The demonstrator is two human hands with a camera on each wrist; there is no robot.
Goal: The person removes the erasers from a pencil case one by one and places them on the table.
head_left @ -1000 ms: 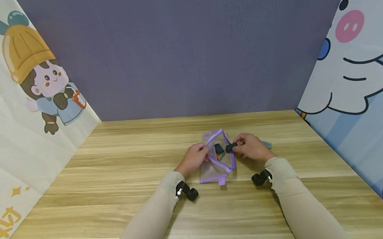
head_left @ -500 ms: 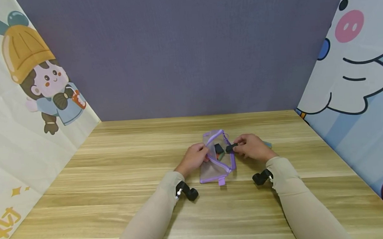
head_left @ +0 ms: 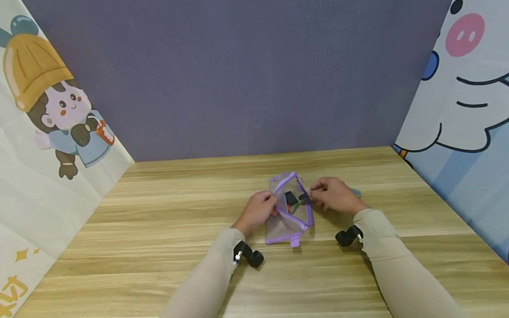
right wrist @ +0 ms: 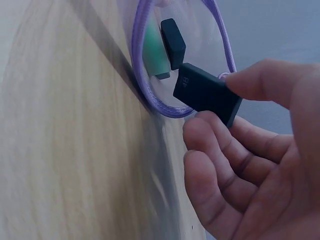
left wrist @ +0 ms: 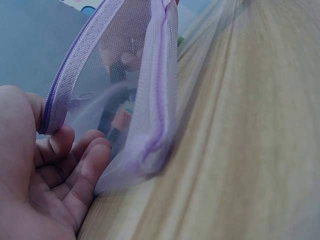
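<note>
A mesh zip pouch with purple trim lies on the table, its mouth spread apart. My left hand grips the near-left edge of that mouth, thumb and fingers on the zip tape. At the opposite edge, my right hand pinches one end of a black eraser with small white lettering. The eraser's far end points in through the opening. Inside the pouch are another black block, a green piece and an orange-red piece, seen partly through the mesh.
A bluish flat object lies on the wooden table just beyond my right hand, partly hidden by it. A grey panel stands along the back edge, with printed cartoon sheets at both sides.
My right fingers have shifted slightly back along the eraser, leaving less of it covered; it sits a little farther into the pouch mouth. The left hand and pouch stay put.
</note>
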